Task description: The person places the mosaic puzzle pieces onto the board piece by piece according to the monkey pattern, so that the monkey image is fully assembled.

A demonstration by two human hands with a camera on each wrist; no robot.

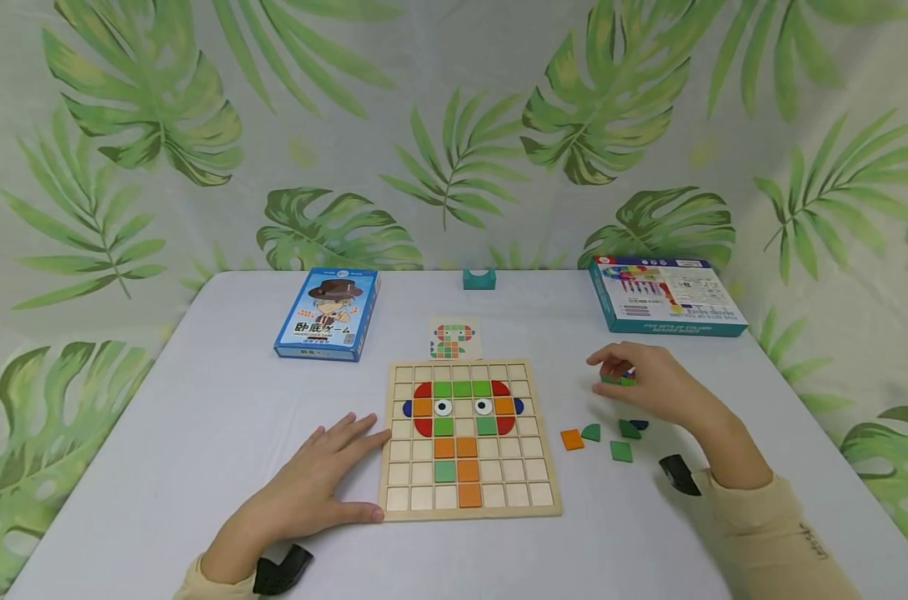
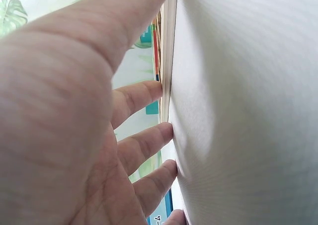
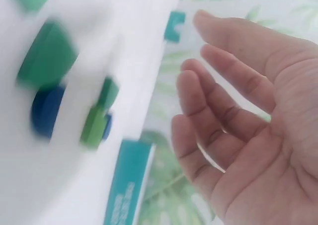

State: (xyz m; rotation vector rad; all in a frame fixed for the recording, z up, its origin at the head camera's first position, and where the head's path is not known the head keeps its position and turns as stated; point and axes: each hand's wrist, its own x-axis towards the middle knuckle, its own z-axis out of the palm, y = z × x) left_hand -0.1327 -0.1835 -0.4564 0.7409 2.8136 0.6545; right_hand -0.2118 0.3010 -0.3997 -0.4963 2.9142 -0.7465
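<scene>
My left hand (image 1: 311,479) lies spread on the table, thumb and index fingertip right at the left edge of a wooden grid board (image 1: 506,475). On the board, red, green, orange and blue tiles and two eye discs form a figure. My right hand (image 1: 652,383) hovers right of the board with loosely curved fingers; the right wrist view shows nothing between them. Beneath it are a light green tile (image 3: 93,128) and a darker green tile (image 3: 108,92). Nearer me lie an orange square (image 1: 572,440), a green quarter-round (image 1: 591,432), a green square (image 1: 621,452) and a blue piece (image 1: 639,424).
A pattern card (image 1: 469,352) with a similar figure lies behind the board. Farther back are a blue game box (image 1: 326,317) on the left, a small teal holder (image 1: 479,281) in the middle and a teal-edged box (image 1: 667,300) on the right. Leaf-printed cloth (image 1: 454,150) hangs behind the table.
</scene>
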